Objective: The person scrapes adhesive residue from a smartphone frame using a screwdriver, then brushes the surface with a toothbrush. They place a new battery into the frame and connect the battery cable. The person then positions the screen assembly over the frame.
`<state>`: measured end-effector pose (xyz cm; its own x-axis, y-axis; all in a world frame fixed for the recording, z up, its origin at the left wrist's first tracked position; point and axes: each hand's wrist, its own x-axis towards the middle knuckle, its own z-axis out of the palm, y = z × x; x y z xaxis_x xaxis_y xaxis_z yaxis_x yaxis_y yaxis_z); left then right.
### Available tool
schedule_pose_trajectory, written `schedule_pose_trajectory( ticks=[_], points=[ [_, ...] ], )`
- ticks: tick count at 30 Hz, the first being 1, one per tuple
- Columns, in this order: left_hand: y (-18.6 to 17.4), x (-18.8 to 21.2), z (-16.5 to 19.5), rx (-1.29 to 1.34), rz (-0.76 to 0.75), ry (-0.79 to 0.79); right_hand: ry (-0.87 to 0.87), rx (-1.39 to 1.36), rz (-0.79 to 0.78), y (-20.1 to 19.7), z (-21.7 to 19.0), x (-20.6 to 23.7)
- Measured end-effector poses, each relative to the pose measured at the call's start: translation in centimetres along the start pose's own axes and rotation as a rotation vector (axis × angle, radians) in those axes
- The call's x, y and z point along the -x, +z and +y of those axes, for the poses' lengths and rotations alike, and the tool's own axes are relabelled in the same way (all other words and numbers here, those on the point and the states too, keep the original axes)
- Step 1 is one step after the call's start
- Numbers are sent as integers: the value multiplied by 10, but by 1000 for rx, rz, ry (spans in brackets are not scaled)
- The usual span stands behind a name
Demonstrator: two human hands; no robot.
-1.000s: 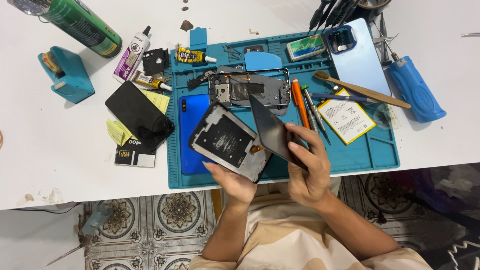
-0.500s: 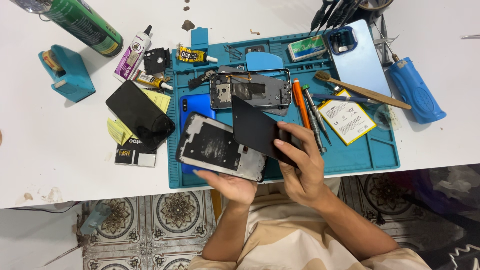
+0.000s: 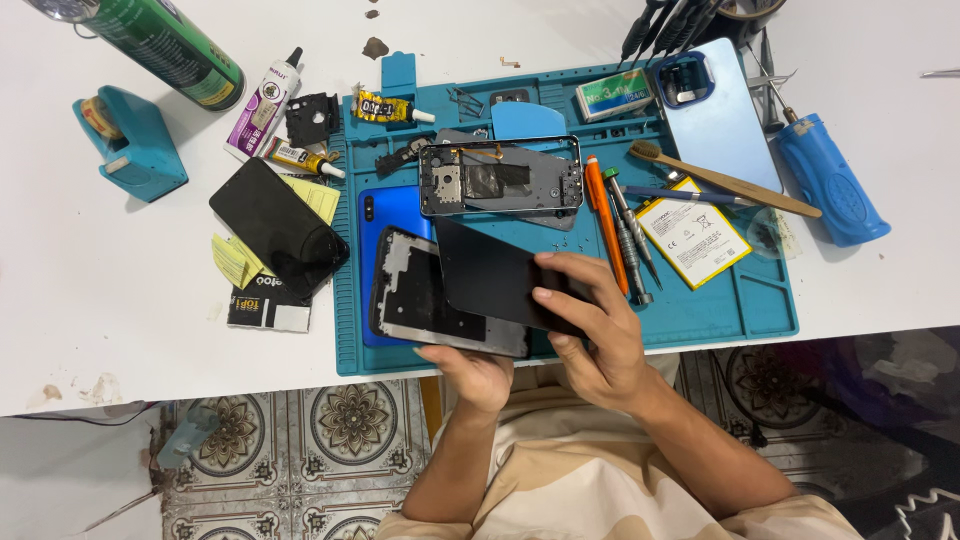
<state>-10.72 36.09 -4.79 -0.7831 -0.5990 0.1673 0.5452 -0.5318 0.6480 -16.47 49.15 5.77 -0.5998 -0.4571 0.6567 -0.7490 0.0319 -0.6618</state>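
Fingers [image 3: 560,296] of my right hand [image 3: 600,335] are curled over the right end of a black screen panel [image 3: 495,280], pinching it between fingertips on its face and thumb underneath. My left hand [image 3: 478,372] sits below the mat's near edge, its fingers pressed up under the lower edge of a phone frame [image 3: 420,295] with a grey rim and dark inner face, gripping it from beneath. The screen panel overlaps the frame's right part and is tilted away from it, so the two are touching only along one side as far as I can tell.

Both pieces hang over the near middle of the teal work mat [image 3: 720,310]. Behind the frame, flat on the mat, lies a blue phone back [image 3: 385,215]. Further toward the mat's far edge rests a second opened phone chassis [image 3: 500,178] on a grey plate. Just right of it lie an orange-handled screwdriver [image 3: 603,220] and grey ones, then a yellow-edged battery [image 3: 692,233] and a wooden brush [image 3: 725,180]. A pale blue phone [image 3: 715,120] lies at the mat's far right corner. Off the mat's left edge, on the white tabletop [image 3: 100,300], lies another black screen [image 3: 278,225] over yellow notes, with a green spray can [image 3: 160,45] at the far left corner.
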Motion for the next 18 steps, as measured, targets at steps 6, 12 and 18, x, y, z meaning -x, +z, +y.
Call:
schedule_pose_trajectory(
  ticks=[6,12,18],
  points=[
    [9,-5,12,-158,-155,64,3,-84,-32,-3,3,2],
    [39,-16,36,-221,-253,34,-37,-88,-115,-6,4,1],
    [53,-24,40,-193,-256,52,-59,-14,-150,-4,2,2]
  ],
)
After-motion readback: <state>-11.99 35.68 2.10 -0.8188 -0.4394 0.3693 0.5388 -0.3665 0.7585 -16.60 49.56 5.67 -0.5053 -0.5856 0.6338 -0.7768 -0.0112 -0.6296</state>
